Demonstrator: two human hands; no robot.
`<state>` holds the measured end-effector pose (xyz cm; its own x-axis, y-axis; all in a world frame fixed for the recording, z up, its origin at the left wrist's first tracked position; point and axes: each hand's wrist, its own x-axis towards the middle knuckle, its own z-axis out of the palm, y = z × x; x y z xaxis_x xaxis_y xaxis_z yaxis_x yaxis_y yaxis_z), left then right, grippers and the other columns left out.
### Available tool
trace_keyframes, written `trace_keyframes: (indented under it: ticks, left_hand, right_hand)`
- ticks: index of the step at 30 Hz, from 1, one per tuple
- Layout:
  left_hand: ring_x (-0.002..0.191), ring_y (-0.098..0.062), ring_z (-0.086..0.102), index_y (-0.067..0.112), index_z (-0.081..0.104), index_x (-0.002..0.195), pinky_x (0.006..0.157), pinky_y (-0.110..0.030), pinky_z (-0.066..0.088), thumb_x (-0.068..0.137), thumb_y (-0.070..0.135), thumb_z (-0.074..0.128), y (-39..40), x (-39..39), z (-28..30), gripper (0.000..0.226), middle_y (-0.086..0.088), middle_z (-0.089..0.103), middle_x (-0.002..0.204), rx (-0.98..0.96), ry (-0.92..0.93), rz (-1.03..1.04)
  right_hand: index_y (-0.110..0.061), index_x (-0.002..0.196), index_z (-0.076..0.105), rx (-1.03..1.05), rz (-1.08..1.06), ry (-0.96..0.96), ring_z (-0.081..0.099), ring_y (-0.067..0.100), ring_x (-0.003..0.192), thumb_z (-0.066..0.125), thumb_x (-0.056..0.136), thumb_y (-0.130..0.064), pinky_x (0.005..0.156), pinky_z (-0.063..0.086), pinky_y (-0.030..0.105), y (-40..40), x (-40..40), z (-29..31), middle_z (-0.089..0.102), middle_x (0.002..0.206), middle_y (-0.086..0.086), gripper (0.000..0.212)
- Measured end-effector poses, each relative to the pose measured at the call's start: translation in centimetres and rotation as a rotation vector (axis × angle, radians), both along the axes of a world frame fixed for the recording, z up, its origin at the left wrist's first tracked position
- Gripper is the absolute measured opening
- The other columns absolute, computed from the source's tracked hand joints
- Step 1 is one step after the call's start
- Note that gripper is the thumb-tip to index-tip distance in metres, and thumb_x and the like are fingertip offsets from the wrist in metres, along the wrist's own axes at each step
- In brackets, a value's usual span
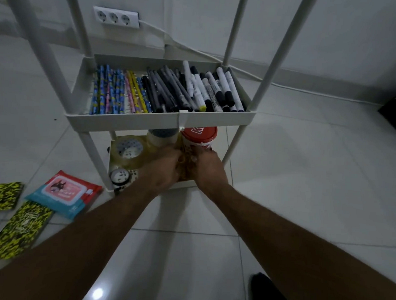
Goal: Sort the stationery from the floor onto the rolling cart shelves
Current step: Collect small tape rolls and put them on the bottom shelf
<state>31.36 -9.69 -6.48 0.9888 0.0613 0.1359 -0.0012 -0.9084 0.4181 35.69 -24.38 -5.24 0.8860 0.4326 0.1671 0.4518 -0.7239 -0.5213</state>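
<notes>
A white rolling cart stands in front of me. Its middle shelf (148, 121) holds patterned pencils (111, 91), dark pens (165, 89) and white markers (213, 89) lying in rows. On the bottom shelf (111, 166) sit clear tape rolls (129, 151) and a red-lidded tub (201, 136). My left hand (163, 168) and my right hand (206, 167) are both down in the bottom shelf. Together they are closed around a yellowish bundle (187, 164), apparently rubber bands, right beside the tub. The fingers are partly hidden.
On the tiled floor at the left lie a red and blue wipes pack (65, 193) and two yellow-black patterned notebooks (18, 230). A wall socket strip (116, 17) with a white cable runs behind the cart. The cart's upright posts frame the shelves.
</notes>
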Motion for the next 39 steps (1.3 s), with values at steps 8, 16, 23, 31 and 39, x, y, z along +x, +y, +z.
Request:
trace_keyframes:
  ticks: [8, 16, 23, 31, 39]
  left_hand:
    - [0.093, -0.018, 0.064, 0.027, 0.064, 0.102, 0.074, -0.031, 0.055, 0.088, 0.029, 0.060, 0.2, -0.6, 0.0, 0.016, 0.004, 0.066, 0.107, -0.014, -0.062, -0.033]
    - [0.102, -0.022, 0.058, 0.019, 0.069, 0.112, 0.080, -0.032, 0.048, 0.085, 0.021, 0.068, 1.1, -3.1, 0.0, 0.027, -0.003, 0.063, 0.115, -0.060, -0.148, 0.023]
    - [0.107, -0.023, 0.057, 0.024, 0.067, 0.118, 0.085, -0.040, 0.051, 0.084, 0.025, 0.065, 1.0, -3.7, 0.0, 0.034, 0.000, 0.063, 0.121, -0.067, -0.167, 0.031]
    - [0.114, -0.024, 0.058, 0.016, 0.061, 0.130, 0.094, -0.042, 0.051, 0.082, 0.022, 0.067, 1.2, -5.0, -0.1, 0.049, -0.004, 0.061, 0.130, -0.056, -0.126, -0.095]
    - [0.118, -0.025, 0.056, 0.015, 0.061, 0.132, 0.098, -0.044, 0.050, 0.084, 0.022, 0.070, 1.5, -5.9, -0.3, 0.049, -0.005, 0.060, 0.134, -0.032, -0.151, -0.136]
  right_hand:
    - [-0.014, 0.138, 0.051, 0.058, -0.069, 0.080, 0.064, 0.024, 0.113, 0.052, 0.102, -0.023, 0.093, 0.049, 0.024, -0.2, -0.1, -0.3, 0.065, 0.126, 0.008, 0.037]
    - [-0.016, 0.134, 0.045, -0.054, -0.201, 0.074, 0.068, 0.026, 0.103, 0.044, 0.105, -0.030, 0.087, 0.060, 0.046, -0.5, -0.6, -0.8, 0.066, 0.118, 0.009, 0.032]
    - [-0.025, 0.120, 0.051, 0.175, -0.186, 0.165, 0.066, 0.013, 0.093, 0.045, 0.104, -0.043, 0.083, 0.059, 0.035, -0.8, -1.3, -1.6, 0.065, 0.109, -0.006, 0.025]
    - [-0.021, 0.137, 0.046, 0.167, -0.132, 0.093, 0.067, 0.015, 0.104, 0.049, 0.102, -0.025, 0.087, 0.056, 0.026, -2.7, -2.9, -2.9, 0.067, 0.121, -0.001, 0.036]
    - [-0.019, 0.126, 0.057, 0.178, -0.139, 0.032, 0.065, 0.009, 0.093, 0.048, 0.104, -0.019, 0.083, 0.051, 0.019, -3.7, -5.0, -1.9, 0.070, 0.113, -0.002, 0.024]
